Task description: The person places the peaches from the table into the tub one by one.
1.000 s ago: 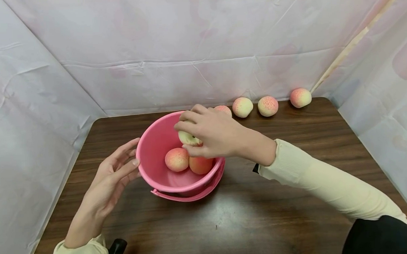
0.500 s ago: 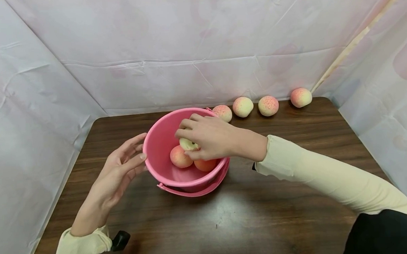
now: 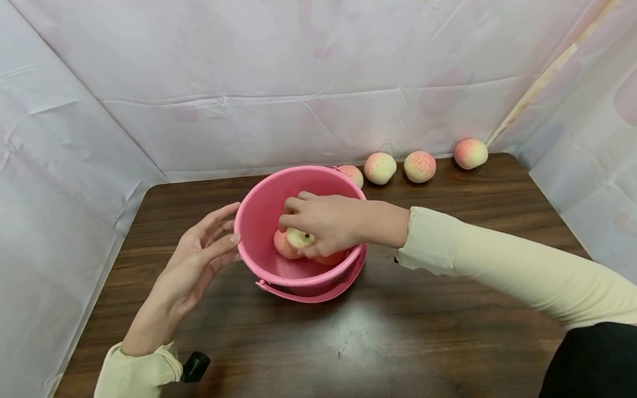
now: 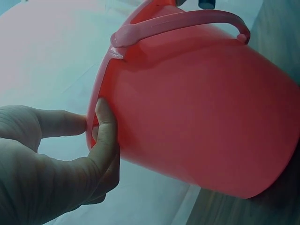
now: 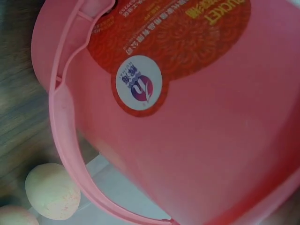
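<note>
A pink bucket (image 3: 256, 224) stands on the table, its handle (image 3: 322, 295) hanging along the near side. My right hand (image 3: 332, 222) reaches inside and holds a pale yellow peach (image 3: 297, 238) with a dark spot. Beneath that lie a pink peach (image 3: 283, 247) and an orange-red one (image 3: 331, 259), both partly covered. At the bucket's left side my left hand (image 3: 194, 262) touches the rim from outside, fingers extended. In the left wrist view its thumb (image 4: 107, 122) lies against the outer wall under the rim (image 4: 92, 108). The right wrist view shows the labelled wall (image 5: 197, 131), not the hand.
Along the table's back edge sit several peaches: one (image 3: 351, 175) partly behind the bucket, then one pale (image 3: 380, 168), one pink (image 3: 420, 166) and one at the far right (image 3: 471, 153). Light plastic sheeting (image 3: 294, 118) encloses the table (image 3: 407, 336) at back and sides.
The bucket has shifted right and slightly away, with the left hand staying at its rim. The right hand has lowered the pale peach deeper into the bucket.
</note>
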`<state>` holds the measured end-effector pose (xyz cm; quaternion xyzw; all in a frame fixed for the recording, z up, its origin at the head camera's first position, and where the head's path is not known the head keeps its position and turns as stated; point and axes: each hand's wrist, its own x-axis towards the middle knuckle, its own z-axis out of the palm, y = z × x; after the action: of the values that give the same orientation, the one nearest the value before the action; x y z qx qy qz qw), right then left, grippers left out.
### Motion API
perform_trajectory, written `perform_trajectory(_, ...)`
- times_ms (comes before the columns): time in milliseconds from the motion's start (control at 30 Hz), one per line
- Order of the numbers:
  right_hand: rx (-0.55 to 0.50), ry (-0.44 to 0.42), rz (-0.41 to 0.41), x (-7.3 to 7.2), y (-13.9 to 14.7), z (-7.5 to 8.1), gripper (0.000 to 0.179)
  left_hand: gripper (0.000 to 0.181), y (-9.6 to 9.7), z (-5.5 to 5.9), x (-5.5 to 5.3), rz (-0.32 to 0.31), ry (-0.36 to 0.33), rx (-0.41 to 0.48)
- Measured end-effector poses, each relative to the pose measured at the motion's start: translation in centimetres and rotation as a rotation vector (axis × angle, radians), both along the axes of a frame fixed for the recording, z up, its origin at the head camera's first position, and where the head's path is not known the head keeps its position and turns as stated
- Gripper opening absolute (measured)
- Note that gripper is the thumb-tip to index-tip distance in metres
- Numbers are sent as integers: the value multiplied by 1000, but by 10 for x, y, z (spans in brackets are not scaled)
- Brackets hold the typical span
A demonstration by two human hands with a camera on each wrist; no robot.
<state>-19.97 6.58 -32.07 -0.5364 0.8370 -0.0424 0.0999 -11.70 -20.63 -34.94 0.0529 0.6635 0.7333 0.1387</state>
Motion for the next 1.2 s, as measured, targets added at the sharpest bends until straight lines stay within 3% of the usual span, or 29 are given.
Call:
perform_trajectory(233, 69, -118, 80, 0, -5, 1, 48, 60, 2, -1, -8, -26, 2, 1)
perform_trajectory(567, 147, -116, 242, 4, -20, -2, 43, 60, 2, -3, -15, -65, 8, 0)
perform_trajectory(867, 202, -133, 259, 7, -27, 3, 52, 58, -1, -6, -15, -63, 27, 25)
perform_trajectory(1200, 298, -198, 194, 8, -21, 8, 56, 58, 0, -7, -17, -71, 33, 44)
